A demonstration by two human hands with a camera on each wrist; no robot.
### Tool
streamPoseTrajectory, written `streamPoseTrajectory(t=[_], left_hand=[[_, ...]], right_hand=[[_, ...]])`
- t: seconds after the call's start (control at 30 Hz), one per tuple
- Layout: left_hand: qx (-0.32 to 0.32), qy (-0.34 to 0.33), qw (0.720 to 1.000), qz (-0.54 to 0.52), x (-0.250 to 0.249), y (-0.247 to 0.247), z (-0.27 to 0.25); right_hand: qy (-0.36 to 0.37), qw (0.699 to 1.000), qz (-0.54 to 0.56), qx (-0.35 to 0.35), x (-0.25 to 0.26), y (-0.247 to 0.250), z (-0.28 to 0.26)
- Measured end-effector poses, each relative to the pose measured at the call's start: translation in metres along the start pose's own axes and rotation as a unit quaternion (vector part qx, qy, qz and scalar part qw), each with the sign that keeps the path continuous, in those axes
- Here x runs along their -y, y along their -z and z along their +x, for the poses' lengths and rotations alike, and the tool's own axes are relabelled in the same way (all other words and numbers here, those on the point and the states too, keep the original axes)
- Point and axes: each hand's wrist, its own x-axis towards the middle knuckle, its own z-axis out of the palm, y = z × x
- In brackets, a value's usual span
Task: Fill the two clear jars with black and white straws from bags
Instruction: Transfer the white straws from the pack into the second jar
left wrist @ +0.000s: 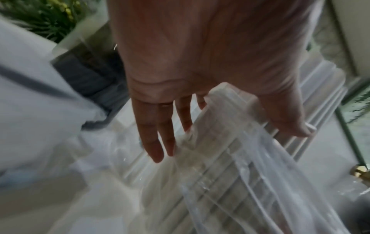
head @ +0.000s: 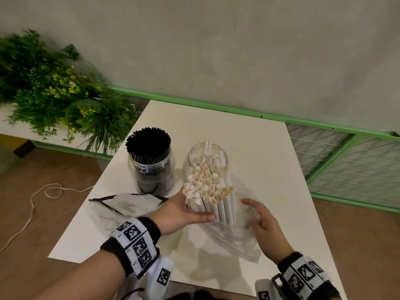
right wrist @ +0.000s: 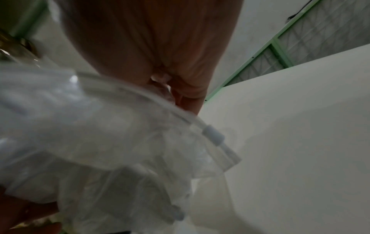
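A clear jar (head: pixel 151 169) packed with black straws (head: pixel 148 140) stands at the table's centre-left. Beside it a second clear jar (head: pixel 194 154) holds a few white straws. My left hand (head: pixel 184 210) grips a bundle of white straws (head: pixel 207 191), thumb across the front, the bundle half out of a clear plastic bag (head: pixel 236 234). In the left wrist view the thumb (left wrist: pixel 290 117) and fingers (left wrist: pixel 152 134) wrap the white straws (left wrist: pixel 320 101) and the bag (left wrist: pixel 250 166). My right hand (head: pixel 263 221) holds the bag from the right; the right wrist view shows its fingers (right wrist: pixel 186 98) curled on the bag (right wrist: pixel 100 134).
An empty crumpled bag (head: pixel 129 206) with a few stray black straws lies left of my left hand on the white table (head: pixel 270 169). Green plants (head: pixel 54 94) stand at the left. A green wire fence (head: pixel 346 152) runs behind. A cord (head: pixel 32 202) lies on the floor.
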Motion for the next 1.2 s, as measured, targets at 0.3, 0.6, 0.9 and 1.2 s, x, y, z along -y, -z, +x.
streamPoseTrajectory(t=[0.3, 0.6, 0.9, 1.2], left_hand=[[-0.175, -0.014, 0.984, 0.019, -0.047, 0.078, -0.071], [-0.297, -0.04, 0.954, -0.007, -0.025, 0.133, -0.133], [-0.252, 0.017, 0.967, -0.024, 0.028, 0.132, -0.117], [-0.151, 0.07, 0.98, -0.106, 0.06, 0.15, -0.089]], right_hand=[[0.093, 0.988, 0.05, 0.117, 0.091, -0.039, 0.042], [0.136, 0.967, 0.024, 0.213, 0.144, -0.131, 0.053], [0.161, 0.953, -0.124, 0.226, 0.087, -0.208, 0.049], [0.095, 0.984, -0.078, 0.125, 0.056, -0.203, 0.042]])
